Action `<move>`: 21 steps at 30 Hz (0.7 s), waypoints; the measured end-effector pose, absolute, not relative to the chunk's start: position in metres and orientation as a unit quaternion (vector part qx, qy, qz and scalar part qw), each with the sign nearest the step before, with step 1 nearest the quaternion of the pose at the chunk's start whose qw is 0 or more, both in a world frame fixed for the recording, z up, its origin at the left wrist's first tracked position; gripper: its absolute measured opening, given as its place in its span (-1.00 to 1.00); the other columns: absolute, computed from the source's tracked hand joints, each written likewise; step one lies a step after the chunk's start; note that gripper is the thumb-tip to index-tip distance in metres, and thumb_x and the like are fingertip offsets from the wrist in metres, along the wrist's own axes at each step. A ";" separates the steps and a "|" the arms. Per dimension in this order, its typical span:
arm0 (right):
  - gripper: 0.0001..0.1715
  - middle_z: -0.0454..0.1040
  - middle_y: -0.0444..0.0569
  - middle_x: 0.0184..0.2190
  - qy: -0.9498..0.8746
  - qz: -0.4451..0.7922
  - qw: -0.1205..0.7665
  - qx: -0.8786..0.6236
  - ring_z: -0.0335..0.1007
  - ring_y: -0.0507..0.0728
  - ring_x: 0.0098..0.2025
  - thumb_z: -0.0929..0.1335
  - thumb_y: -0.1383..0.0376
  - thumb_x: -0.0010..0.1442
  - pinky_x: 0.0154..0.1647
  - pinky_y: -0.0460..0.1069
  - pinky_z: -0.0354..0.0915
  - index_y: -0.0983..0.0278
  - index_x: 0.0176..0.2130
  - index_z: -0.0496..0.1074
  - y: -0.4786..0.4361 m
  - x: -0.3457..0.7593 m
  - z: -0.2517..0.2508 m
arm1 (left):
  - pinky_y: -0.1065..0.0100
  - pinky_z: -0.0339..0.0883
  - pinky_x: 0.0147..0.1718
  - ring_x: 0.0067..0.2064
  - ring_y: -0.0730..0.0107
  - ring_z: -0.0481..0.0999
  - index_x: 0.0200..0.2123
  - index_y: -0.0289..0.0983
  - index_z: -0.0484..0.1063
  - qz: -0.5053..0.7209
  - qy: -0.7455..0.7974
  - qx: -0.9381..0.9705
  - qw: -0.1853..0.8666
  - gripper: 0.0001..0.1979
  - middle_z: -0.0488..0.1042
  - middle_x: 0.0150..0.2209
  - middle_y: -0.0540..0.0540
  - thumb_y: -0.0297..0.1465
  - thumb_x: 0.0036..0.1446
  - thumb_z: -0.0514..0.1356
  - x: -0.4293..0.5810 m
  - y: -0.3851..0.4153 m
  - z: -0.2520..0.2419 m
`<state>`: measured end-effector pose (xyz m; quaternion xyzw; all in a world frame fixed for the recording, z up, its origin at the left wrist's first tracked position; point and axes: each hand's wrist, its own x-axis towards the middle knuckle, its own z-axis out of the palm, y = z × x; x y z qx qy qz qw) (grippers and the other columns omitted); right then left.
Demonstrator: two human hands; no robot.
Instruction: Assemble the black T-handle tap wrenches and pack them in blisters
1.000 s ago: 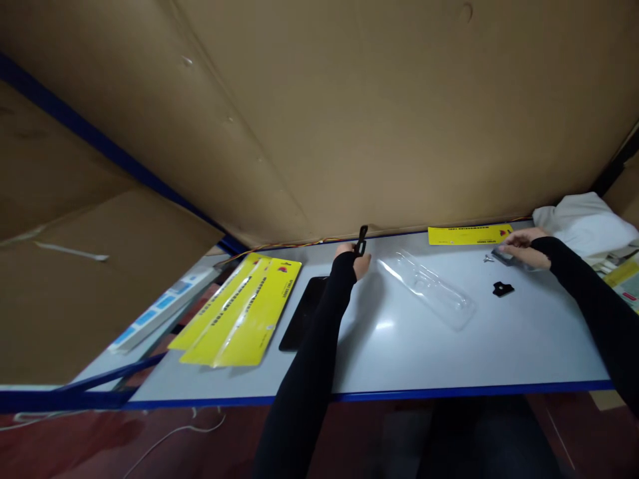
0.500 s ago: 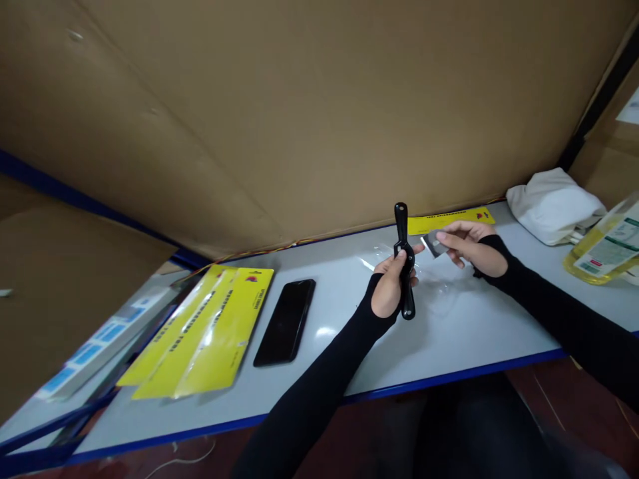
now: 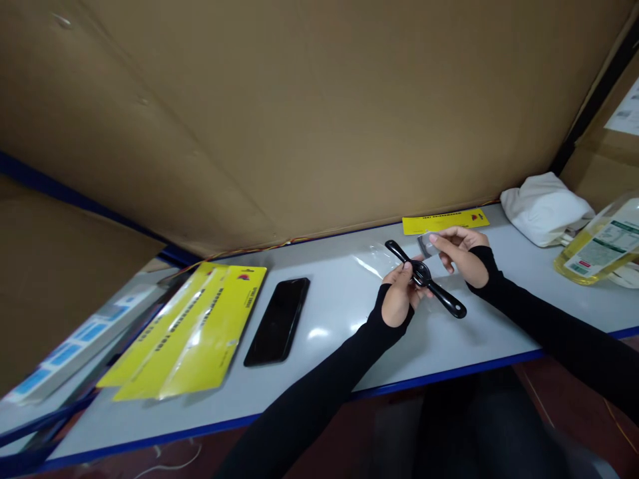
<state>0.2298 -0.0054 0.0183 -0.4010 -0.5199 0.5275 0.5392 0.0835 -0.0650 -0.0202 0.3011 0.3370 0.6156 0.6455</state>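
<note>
My left hand (image 3: 398, 299) is closed round the middle of a black spokeshave (image 3: 446, 299), thumb on top, with its two handles sticking out slantwise on either side. Just beyond the tool, my right hand (image 3: 468, 256) pinches a small flat grey metal blade (image 3: 426, 245) between thumb and fingers. The blade is close to the spokeshave's centre; whether they touch I cannot tell. Clear plastic packaging (image 3: 370, 261) lies on the table behind my left hand.
On the grey table (image 3: 329, 379) lie a black phone (image 3: 277, 322) and several yellow cards (image 3: 200, 339). Another yellow card (image 3: 444, 221) rests by the cardboard wall. At right are a white cloth bundle (image 3: 544, 207) and a bottle of yellow liquid (image 3: 589, 249). A blue-and-white box (image 3: 80, 346) sits at left.
The spokeshave has turned from nearly upright to a slant, its near handle swinging right. My left hand has shifted slightly right, and the blade in my right hand has moved slightly left.
</note>
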 end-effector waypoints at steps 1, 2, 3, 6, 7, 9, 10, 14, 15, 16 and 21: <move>-0.37 0.44 -0.16 -0.60 -0.535 0.527 0.531 -0.392 0.19 -0.03 -0.68 0.67 -0.15 -0.19 -0.78 -0.07 0.09 0.22 -0.41 0.47 -0.006 0.231 0.020 | 0.36 0.36 -0.55 -0.53 0.47 0.40 -0.21 -0.33 0.53 0.621 0.333 0.302 0.642 -0.53 0.43 -0.51 0.02 -0.09 0.02 0.51 0.083 -0.065 -0.020; -0.37 0.43 -0.17 -0.61 -0.553 0.529 0.517 -0.383 0.17 -0.04 -0.69 0.67 -0.14 -0.20 -0.77 -0.07 0.09 0.22 -0.43 0.47 -0.007 0.232 0.022 | 0.35 0.38 -0.53 -0.51 0.44 0.43 -0.22 -0.32 0.53 0.626 0.329 0.307 0.637 -0.53 0.42 -0.51 0.02 -0.08 0.02 0.51 0.083 -0.064 -0.020; -0.38 0.42 -0.17 -0.63 -0.572 0.529 0.500 -0.377 0.17 -0.04 -0.69 0.68 -0.13 -0.21 -0.75 -0.07 0.10 0.23 -0.45 0.47 -0.009 0.232 0.023 | 0.34 0.41 -0.50 -0.48 0.40 0.47 -0.22 -0.31 0.52 0.630 0.325 0.313 0.631 -0.53 0.43 -0.50 0.01 -0.07 0.02 0.51 0.083 -0.064 -0.019; -0.41 0.50 -0.13 -0.58 -0.609 0.519 0.469 -0.375 0.28 -0.02 -0.62 0.68 -0.09 -0.21 -0.67 -0.07 0.22 0.24 -0.48 0.49 -0.015 0.231 0.022 | 0.29 0.48 -0.41 -0.33 0.26 0.58 -0.20 -0.28 0.51 0.637 0.320 0.334 0.617 -0.53 0.49 -0.42 -0.04 -0.05 0.02 0.50 0.084 -0.064 -0.017; -0.43 0.54 -0.11 -0.53 -0.612 0.519 0.464 -0.376 0.33 -0.01 -0.61 0.68 -0.08 -0.19 -0.66 -0.07 0.26 0.24 -0.47 0.50 -0.017 0.231 0.021 | 0.28 0.50 -0.38 -0.28 0.22 0.59 -0.20 -0.27 0.51 0.639 0.321 0.339 0.612 -0.53 0.52 -0.38 -0.07 -0.05 0.03 0.49 0.085 -0.065 -0.017; -0.46 0.61 -0.08 -0.46 -0.613 0.537 0.443 -0.373 0.41 0.01 -0.61 0.66 -0.09 -0.13 -0.66 -0.06 0.30 0.23 -0.43 0.52 -0.020 0.230 0.019 | 0.26 0.52 -0.35 -0.21 0.17 0.61 -0.18 -0.27 0.51 0.643 0.328 0.344 0.600 -0.54 0.54 -0.33 -0.11 -0.05 0.05 0.48 0.087 -0.066 -0.017; -0.47 0.62 -0.08 -0.45 -0.613 0.553 0.427 -0.368 0.43 0.03 -0.62 0.65 -0.09 -0.10 -0.66 -0.06 0.31 0.23 -0.41 0.52 -0.022 0.229 0.019 | 0.25 0.52 -0.34 -0.19 0.15 0.61 -0.17 -0.27 0.52 0.647 0.333 0.344 0.593 -0.54 0.55 -0.32 -0.12 -0.05 0.05 0.47 0.088 -0.067 -0.017; -0.49 0.59 -0.10 -0.53 -0.615 0.591 0.397 -0.339 0.50 0.08 -0.64 0.62 -0.09 0.00 -0.68 -0.06 0.34 0.24 -0.38 0.52 -0.024 0.231 0.018 | 0.25 0.54 -0.34 -0.15 0.11 0.62 -0.15 -0.27 0.54 0.656 0.350 0.350 0.570 -0.55 0.58 -0.28 -0.14 -0.08 0.04 0.46 0.088 -0.068 -0.016; -0.51 0.59 -0.10 -0.53 -0.617 0.595 0.395 -0.332 0.51 0.08 -0.63 0.61 -0.08 0.02 -0.69 -0.07 0.33 0.24 -0.36 0.54 -0.024 0.232 0.018 | 0.25 0.54 -0.35 -0.16 0.11 0.63 -0.14 -0.27 0.55 0.657 0.356 0.352 0.564 -0.56 0.58 -0.27 -0.14 -0.10 0.04 0.46 0.088 -0.068 -0.016; -0.52 0.60 -0.10 -0.53 -0.618 0.599 0.392 -0.325 0.52 0.08 -0.62 0.61 -0.07 0.02 -0.70 -0.08 0.31 0.24 -0.34 0.56 -0.024 0.232 0.019 | 0.26 0.54 -0.36 -0.17 0.12 0.63 -0.13 -0.27 0.56 0.655 0.364 0.353 0.560 -0.57 0.59 -0.28 -0.14 -0.12 0.04 0.45 0.087 -0.067 -0.016; -0.51 0.64 -0.06 -0.45 -0.611 0.627 0.386 -0.289 0.54 0.06 -0.57 0.67 0.03 -0.06 -0.66 -0.10 0.35 0.29 -0.28 0.60 -0.022 0.234 0.015 | 0.26 0.57 -0.37 -0.23 0.16 0.64 -0.14 -0.29 0.58 0.655 0.397 0.349 0.540 -0.62 0.62 -0.28 -0.13 -0.19 0.03 0.41 0.085 -0.065 -0.017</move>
